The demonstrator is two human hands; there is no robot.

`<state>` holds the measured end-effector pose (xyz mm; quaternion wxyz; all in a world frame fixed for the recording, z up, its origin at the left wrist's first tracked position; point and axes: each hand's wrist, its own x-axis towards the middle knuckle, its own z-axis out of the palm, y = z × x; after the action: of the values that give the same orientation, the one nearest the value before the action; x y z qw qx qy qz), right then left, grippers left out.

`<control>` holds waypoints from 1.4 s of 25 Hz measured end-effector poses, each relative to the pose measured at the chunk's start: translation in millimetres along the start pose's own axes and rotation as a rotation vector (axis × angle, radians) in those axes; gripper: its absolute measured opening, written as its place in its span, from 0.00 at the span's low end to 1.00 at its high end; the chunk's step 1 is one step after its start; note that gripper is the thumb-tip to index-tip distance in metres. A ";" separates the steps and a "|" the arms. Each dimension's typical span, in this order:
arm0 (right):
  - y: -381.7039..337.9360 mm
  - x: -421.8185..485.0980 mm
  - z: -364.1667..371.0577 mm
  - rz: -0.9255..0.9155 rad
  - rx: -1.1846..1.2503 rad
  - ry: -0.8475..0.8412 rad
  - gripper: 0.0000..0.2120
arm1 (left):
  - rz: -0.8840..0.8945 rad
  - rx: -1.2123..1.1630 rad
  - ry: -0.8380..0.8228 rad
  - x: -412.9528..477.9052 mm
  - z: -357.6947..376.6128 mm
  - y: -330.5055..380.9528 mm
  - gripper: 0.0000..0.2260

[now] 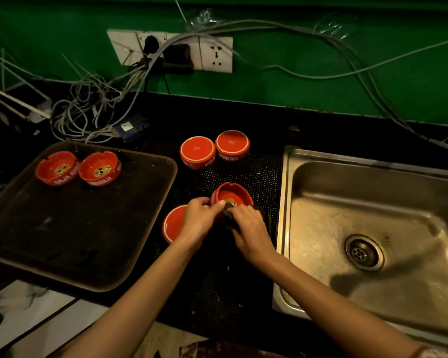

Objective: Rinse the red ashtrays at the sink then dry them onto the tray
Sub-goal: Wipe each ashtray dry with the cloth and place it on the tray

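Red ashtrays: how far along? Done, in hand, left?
Done: two red round ashtrays sit upright on the dark rectangular tray. In hand: the left hand grips a third red ashtray, tilted, while the right hand presses a dark cloth into it. Left: three more ashtrays lie upside down on the black dotted mat, two at the back, one beneath the left hand; rinsed or not, I cannot tell.

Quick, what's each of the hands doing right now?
Left hand: grips the tilted red ashtray.
Right hand: holds a dark cloth pressed into that ashtray.
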<state>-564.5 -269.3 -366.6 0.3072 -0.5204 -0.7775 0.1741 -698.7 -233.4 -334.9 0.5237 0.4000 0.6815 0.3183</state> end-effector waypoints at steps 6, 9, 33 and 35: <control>6.7 -23.8 -10.9 -0.064 -0.140 -0.131 0.15 | 0.052 0.202 -0.068 -3.8 10.9 -1.9 0.08; 34.7 -19.9 -25.8 -0.201 -0.362 -0.198 0.14 | 0.121 0.358 -0.078 7.7 12.6 1.0 0.12; 3.7 -20.7 2.5 -0.023 -0.349 -0.205 0.13 | 0.256 0.749 -0.030 11.5 20.0 2.7 0.13; 20.9 -24.7 -8.3 -0.177 -0.413 -0.217 0.11 | 0.286 0.821 -0.085 15.4 21.1 12.1 0.17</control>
<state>-537.7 -284.0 -380.0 0.1234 -0.4803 -0.8675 0.0389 -677.6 -213.7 -336.9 0.2993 0.6782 0.6671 0.0738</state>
